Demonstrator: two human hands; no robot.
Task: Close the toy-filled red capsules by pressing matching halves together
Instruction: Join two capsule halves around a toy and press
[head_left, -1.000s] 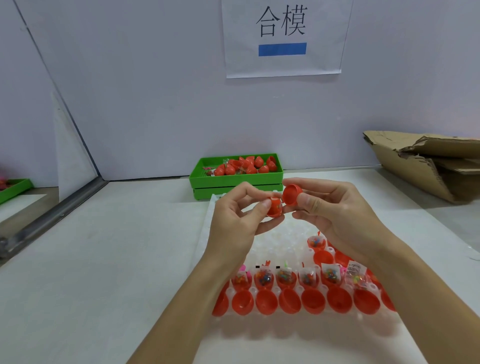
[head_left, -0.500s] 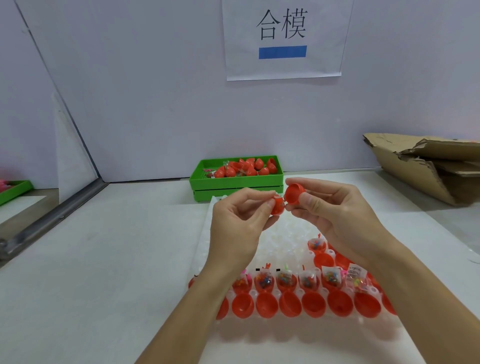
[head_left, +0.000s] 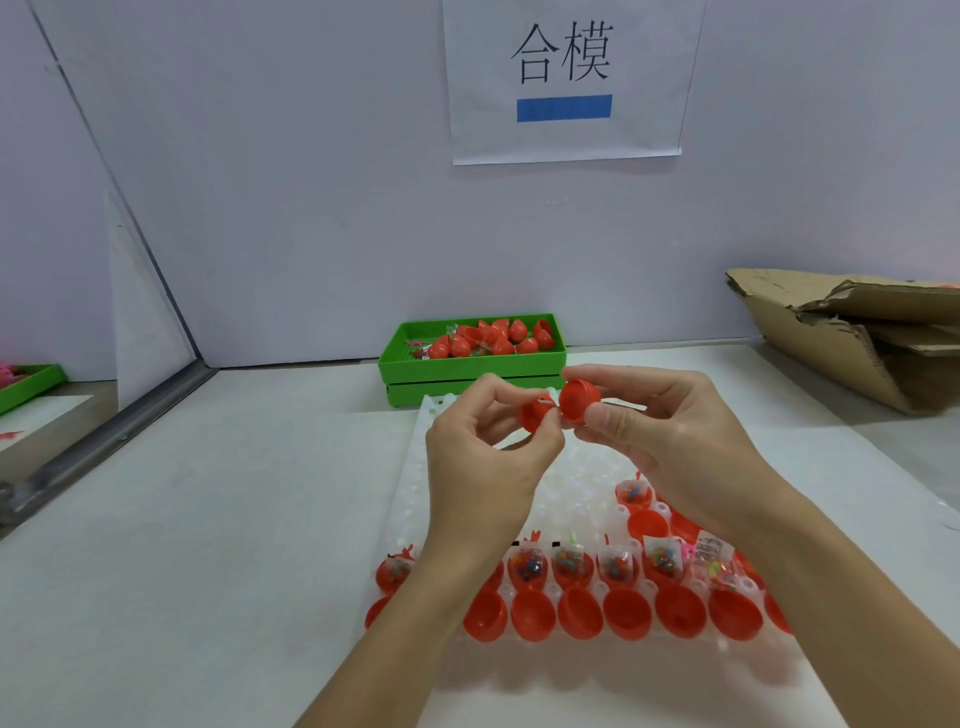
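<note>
Left hand (head_left: 480, 467): raised above the tray, thumb and fingers curled and pinching a small red plastic capsule half (head_left: 535, 414), largely hidden behind the fingertips

Right hand (head_left: 670, 441): raised at the same height, thumb and forefinger clamped on a rounded red plastic cap half (head_left: 579, 402), its open mouth turned toward the left hand's piece; the two halves sit just beside each other, edges touching or nearly so, and whether they have joined cannot be told

White moulded plastic tray with rows of round sockets (head_left: 582, 483): lies on the table directly below both hands; far sockets bare

Row of filled red capsule bottoms (head_left: 571, 564): stands upright in the tray's near part, each holding a small clear packet of coloured bits; one further filled bottom (head_left: 634, 493) sits apart, farther back on the right side

Row of hollow red cap halves (head_left: 582, 613): rests in the nearest sockets, mouths up, just in front of the filled row

Green rectangular plastic bin (head_left: 470, 364): beyond the tray against the wall, holding a heap of closed red capsules (head_left: 493, 338)

Pale grey table surface (head_left: 208, 519): bears everything listed

Torn brown cardboard box (head_left: 857, 332): far right, lying open on its side

White paper sign with black characters and a blue bar (head_left: 566, 78): fixed to the wall above the bin
</note>
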